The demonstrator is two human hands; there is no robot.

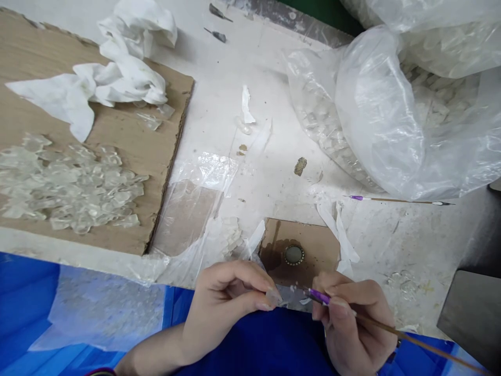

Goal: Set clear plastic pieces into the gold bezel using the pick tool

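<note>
The left hand (pixel 225 300) pinches a small translucent piece (pixel 273 296) at the near table edge. The right hand (pixel 356 316) grips a wooden-handled tool (pixel 320 296), purple end apart from the piece. A beaded round dish (pixel 294 255) rests farther off on brown cardboard (pixel 323 244).

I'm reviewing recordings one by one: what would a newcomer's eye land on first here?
Probably the big clear plastic bag of pale pieces at upper right, then the heap of clear pieces on the cardboard at left. At bottom centre, the left hand pinches a small clear piece and the right hand holds a thin purple-banded stick.
</note>
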